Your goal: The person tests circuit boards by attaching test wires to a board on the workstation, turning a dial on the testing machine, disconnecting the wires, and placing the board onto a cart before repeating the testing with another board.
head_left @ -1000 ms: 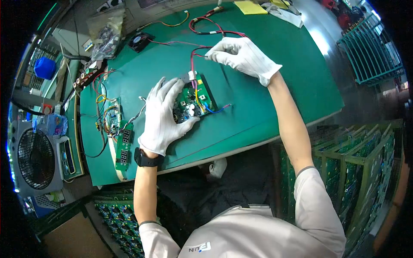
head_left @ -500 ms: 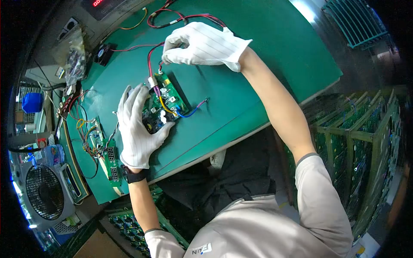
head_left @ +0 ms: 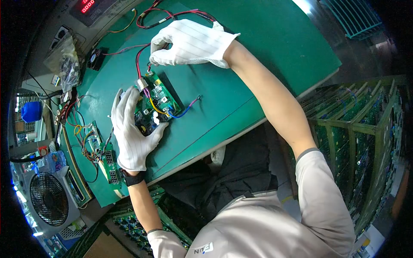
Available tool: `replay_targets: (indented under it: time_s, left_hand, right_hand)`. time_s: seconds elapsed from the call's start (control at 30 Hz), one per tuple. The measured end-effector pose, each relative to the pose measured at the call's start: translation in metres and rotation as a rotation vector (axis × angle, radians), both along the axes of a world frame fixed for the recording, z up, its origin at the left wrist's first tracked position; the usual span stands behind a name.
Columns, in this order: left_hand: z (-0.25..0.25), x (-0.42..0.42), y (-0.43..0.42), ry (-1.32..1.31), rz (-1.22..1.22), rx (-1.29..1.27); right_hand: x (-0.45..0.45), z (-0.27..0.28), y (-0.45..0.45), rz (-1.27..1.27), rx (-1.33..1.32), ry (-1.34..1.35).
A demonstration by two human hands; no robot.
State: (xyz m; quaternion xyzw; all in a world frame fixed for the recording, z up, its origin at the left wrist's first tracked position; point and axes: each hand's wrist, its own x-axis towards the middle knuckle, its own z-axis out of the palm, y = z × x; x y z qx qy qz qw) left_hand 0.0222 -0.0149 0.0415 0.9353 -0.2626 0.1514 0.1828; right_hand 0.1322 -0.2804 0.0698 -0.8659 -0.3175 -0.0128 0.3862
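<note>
A green circuit board (head_left: 161, 92) lies on the green work mat (head_left: 215, 99), with a white connector (head_left: 142, 84) and red, yellow and blue wires on it. My left hand (head_left: 132, 133), in a white striped glove, rests on the board's left side, fingers spread, thumb at its lower edge. My right hand (head_left: 183, 44), gloved too, is above the board's upper end with thumb and fingertips pinched on a thin red wire (head_left: 149, 67) that runs down to the board. The fingertips partly hide the wire's upper part.
A display board (head_left: 111, 167) with wires lies at the mat's left edge. Behind are a small black fan (head_left: 95, 59), a bag of parts (head_left: 69, 71) and a red-black cable (head_left: 161, 19). A large fan (head_left: 49, 200) stands left. Racks of boards (head_left: 357, 129) stand at the right.
My view has shifted, so the bench appears further left. My right hand has come down from the wires behind to the board's upper end. My left hand has stayed on the board.
</note>
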Motion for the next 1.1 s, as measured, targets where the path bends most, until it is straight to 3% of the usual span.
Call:
replay_targets:
  time_s: [0.3, 0.37, 0.87, 1.1]
  left_hand:
    - [-0.001, 0.0, 0.0, -0.022, -0.001, -0.001]
    - [0.0, 0.0, -0.002, -0.032, -0.006, -0.001]
    - [-0.001, 0.002, -0.001, -0.046, -0.016, 0.014]
    - [0.0, 0.001, -0.003, -0.062, -0.015, 0.016]
  right_hand:
    - [-0.009, 0.009, -0.002, 0.0, -0.033, -0.012]
    - [-0.003, 0.002, 0.001, 0.04, 0.004, -0.145]
    - [-0.003, -0.01, 0.012, -0.043, -0.014, -0.312]
    - [-0.007, -0.008, 0.018, -0.019, -0.061, -0.214]
